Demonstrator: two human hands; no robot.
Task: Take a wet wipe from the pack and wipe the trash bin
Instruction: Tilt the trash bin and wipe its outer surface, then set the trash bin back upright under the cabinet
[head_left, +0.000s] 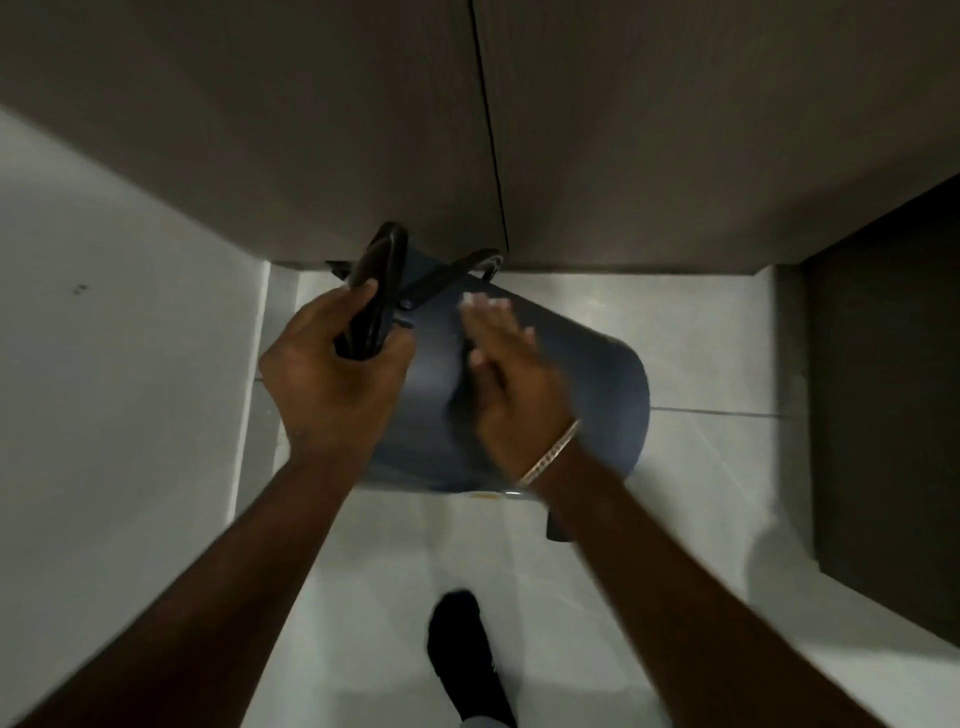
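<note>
Wiping step under way, head view: trash bin (587, 395) tipped on the pale floor (701, 467).
Left hand (332, 384) closed around the black rim (376, 291); right hand (511, 384), fingers flat, presses a wet wipe (475, 304) to the wall. Next move, likely: turning the bin to unwiped areas.

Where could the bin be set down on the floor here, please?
Bare tiles lie between the trash bin and the foot, and rightwards toward the dark panel. It is crowded behind, where the bin's rim nears the cabinet doors, and beside the white wall.

Dim, soft light; motion-blurred; wide-angle warp
</note>
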